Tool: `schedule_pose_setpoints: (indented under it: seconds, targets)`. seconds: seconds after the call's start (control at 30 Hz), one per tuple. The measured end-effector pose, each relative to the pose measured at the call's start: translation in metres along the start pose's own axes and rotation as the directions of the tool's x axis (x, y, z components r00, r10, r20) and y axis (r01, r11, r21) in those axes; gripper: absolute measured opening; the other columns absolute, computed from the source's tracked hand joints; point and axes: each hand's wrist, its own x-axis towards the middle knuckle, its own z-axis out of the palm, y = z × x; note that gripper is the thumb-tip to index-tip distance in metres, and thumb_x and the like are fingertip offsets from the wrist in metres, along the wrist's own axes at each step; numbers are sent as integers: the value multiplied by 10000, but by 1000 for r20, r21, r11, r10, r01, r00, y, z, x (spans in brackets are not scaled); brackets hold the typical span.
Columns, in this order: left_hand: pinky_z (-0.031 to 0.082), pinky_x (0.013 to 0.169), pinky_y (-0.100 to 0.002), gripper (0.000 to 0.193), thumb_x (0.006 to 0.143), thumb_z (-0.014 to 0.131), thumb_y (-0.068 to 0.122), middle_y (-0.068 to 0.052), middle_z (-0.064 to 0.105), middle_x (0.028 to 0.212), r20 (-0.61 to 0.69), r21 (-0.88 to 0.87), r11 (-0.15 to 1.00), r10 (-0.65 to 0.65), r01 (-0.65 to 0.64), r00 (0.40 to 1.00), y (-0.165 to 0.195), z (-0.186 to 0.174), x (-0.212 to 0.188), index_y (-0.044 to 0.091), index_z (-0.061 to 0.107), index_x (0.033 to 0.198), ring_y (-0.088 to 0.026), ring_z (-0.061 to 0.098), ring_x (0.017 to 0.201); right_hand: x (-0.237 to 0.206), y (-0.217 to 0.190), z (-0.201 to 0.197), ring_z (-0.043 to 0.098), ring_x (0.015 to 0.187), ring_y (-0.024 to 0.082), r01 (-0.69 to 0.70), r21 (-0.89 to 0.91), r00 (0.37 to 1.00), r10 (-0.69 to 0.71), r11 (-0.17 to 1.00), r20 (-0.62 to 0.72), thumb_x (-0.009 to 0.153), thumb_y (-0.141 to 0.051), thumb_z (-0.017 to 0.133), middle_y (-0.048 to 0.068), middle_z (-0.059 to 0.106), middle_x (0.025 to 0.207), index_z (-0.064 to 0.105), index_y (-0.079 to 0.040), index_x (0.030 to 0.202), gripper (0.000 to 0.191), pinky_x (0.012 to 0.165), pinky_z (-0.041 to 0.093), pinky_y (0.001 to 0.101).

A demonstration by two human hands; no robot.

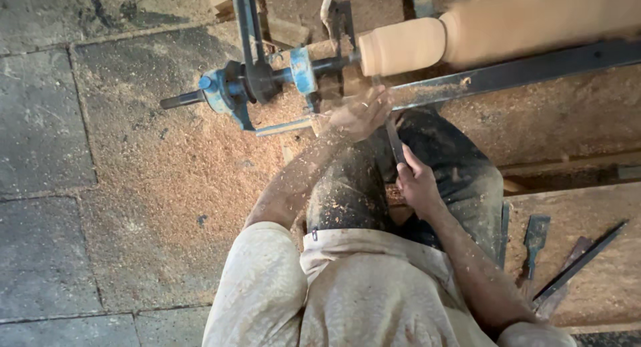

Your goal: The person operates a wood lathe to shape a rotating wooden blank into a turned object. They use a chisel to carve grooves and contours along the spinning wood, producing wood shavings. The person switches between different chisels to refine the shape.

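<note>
A long metal chisel [394, 138] runs from my lap up to the spinning wooden workpiece [467, 33] on the lathe. My right hand [418, 184] grips the chisel's lower end over my knee. My left hand [360, 112] wraps the blade near its tip, resting against the dark metal tool rest bar [521, 72]. The pale round wood is blurred with turning. Sawdust covers both forearms and my dark trousers.
The blue tailstock [230, 88] with its spindle stands left of the wood. Sawdust [180, 180] lies thick on the stone floor. On a wooden board at the right lie a blue-handled chisel [534, 243] and a long dark tool [579, 261].
</note>
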Motion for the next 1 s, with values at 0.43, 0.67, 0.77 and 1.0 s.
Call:
schedule_pose_setpoints:
  seconds: [0.43, 0.67, 0.77, 1.0]
  targets:
    - [423, 1234, -497, 509, 1017, 640, 190, -206, 574, 1477, 66, 126, 992, 0, -9, 998, -1, -15, 3, -2, 537, 1476, -395, 487, 1437, 13, -5, -26, 384, 527, 49, -125, -65, 990, 128, 990, 58, 1008, -175, 522, -54, 439, 652, 403, -144, 1582, 587, 455, 344, 244]
    - [358, 1230, -519, 565, 1002, 618, 180, -116, 466, 1569, -57, 450, 884, -115, 128, 992, 7, -11, 4, 101, 439, 1532, -306, 430, 1458, 19, -20, -39, 406, 545, 58, -97, -153, 989, 113, 983, 96, 1020, -182, 524, -43, 471, 658, 357, -128, 1600, 605, 474, 373, 255]
    - [371, 1209, -543, 530, 1042, 575, 186, -239, 476, 1540, 90, 250, 968, -44, 20, 995, 4, -5, -2, -2, 451, 1522, -393, 457, 1437, 23, -27, -47, 388, 550, 72, -121, -236, 981, 152, 964, 119, 1015, -196, 525, -26, 458, 637, 350, -149, 1604, 616, 483, 364, 267]
    - [380, 1227, -459, 550, 987, 575, 135, -206, 454, 1561, 105, 256, 964, 47, -73, 993, 3, -7, 6, 23, 481, 1517, -357, 439, 1454, 1, 11, -16, 463, 620, 46, 133, -245, 991, -133, 960, 16, 1029, -177, 529, -60, 533, 753, 443, -75, 1563, 550, 538, 429, 237]
